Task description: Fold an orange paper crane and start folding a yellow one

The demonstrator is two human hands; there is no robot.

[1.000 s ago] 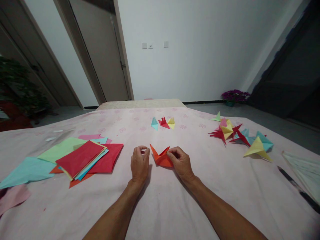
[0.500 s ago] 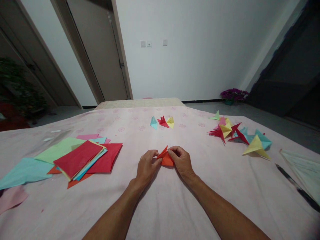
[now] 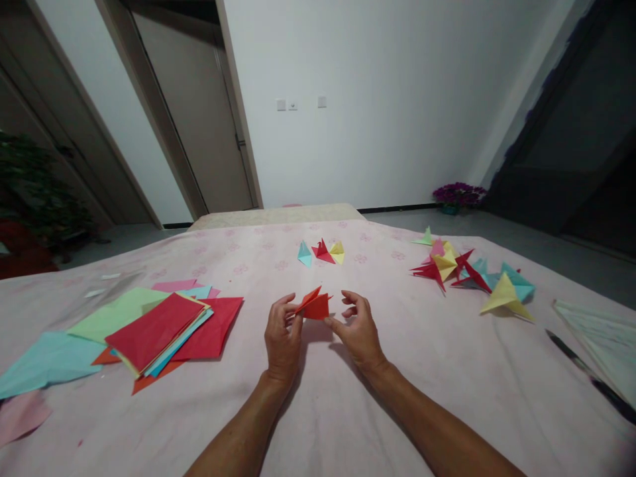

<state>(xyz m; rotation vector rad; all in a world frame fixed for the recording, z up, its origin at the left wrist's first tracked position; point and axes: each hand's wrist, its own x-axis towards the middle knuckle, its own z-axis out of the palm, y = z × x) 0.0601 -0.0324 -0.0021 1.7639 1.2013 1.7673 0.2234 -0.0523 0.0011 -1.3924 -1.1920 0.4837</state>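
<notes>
An orange-red folded paper crane (image 3: 316, 307) is held just above the cloth near the middle. My left hand (image 3: 284, 334) pinches its left end between thumb and fingers. On the other side my right hand (image 3: 362, 332) has its fingers spread, with the thumb tip at or very near the paper's lower right corner; whether it touches I cannot tell. Beyond the hands stand three small folded pieces: a light blue one (image 3: 305, 254), a red crane (image 3: 322, 251) and a yellow one (image 3: 337, 252).
To the left lies a stack of coloured paper squares (image 3: 156, 331) over loose sheets. Several finished paper cranes (image 3: 507, 296) are piled at the right, near a black pen (image 3: 571, 358) and a plastic sleeve (image 3: 601, 344). A pink flowered cloth (image 3: 318, 424) covers the table.
The orange crane has been lifted and turned slightly left in my left hand. My right hand has loosened its pinch and opened its fingers.
</notes>
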